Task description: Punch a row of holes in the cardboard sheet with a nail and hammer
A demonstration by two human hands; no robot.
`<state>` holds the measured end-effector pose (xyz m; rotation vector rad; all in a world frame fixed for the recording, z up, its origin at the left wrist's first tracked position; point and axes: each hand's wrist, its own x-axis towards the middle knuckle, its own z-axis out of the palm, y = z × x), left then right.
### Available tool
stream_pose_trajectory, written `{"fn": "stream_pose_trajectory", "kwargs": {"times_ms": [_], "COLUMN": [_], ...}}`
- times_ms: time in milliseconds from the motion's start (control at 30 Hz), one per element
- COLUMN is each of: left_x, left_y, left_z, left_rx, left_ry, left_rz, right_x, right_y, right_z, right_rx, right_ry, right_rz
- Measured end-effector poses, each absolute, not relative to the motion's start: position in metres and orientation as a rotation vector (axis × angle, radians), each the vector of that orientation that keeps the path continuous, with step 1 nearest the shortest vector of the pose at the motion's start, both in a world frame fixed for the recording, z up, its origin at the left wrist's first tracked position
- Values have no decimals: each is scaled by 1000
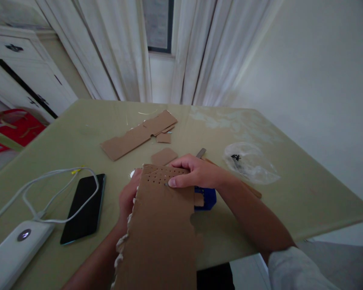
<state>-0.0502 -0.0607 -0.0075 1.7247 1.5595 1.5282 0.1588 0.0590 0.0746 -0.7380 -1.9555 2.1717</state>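
Note:
A long piece of brown cardboard (165,233) spans the middle, with rows of small holes near its far end and a ragged white edge on its left. My left hand (130,195) grips that left edge, its fingers mostly hidden behind the sheet. On the holed end lies the thumb of my right hand (193,173), beside a small shiny speck, while its other fingers curl over the far edge. A blue object (210,198) pokes out from beneath the cardboard on the right; its kind is unclear.
Cardboard strips (139,133) and a small offcut (164,156) lie farther back. Right of them are a grey metal piece (201,152), a wooden stick (254,191) and a clear plastic bag (257,165) with small black pieces. A phone (84,209), white power bank (21,245) and cable (26,197) occupy the left.

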Motion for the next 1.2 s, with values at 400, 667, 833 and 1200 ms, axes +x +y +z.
{"fn": "stream_pose_trajectory", "kwargs": {"times_ms": [400,667,833,1200], "left_x": [-56,-60,-51,-62], "left_y": [-54,-50,-50,-44], "left_z": [14,23,18,12], "left_rx": [1669,2278,2263,1591], "left_ry": [1457,1399,1339,1360], "left_rz": [1943,1616,1655,2073], "right_x": [167,163,162,163], "right_y": [64,61,56,63], "right_z": [88,90,94,90], "right_rx": [-844,-878,-908,-877], "right_ry": [-2187,-2455,-2512,-2487], "right_rz": [1877,1572,1454,1462]}}
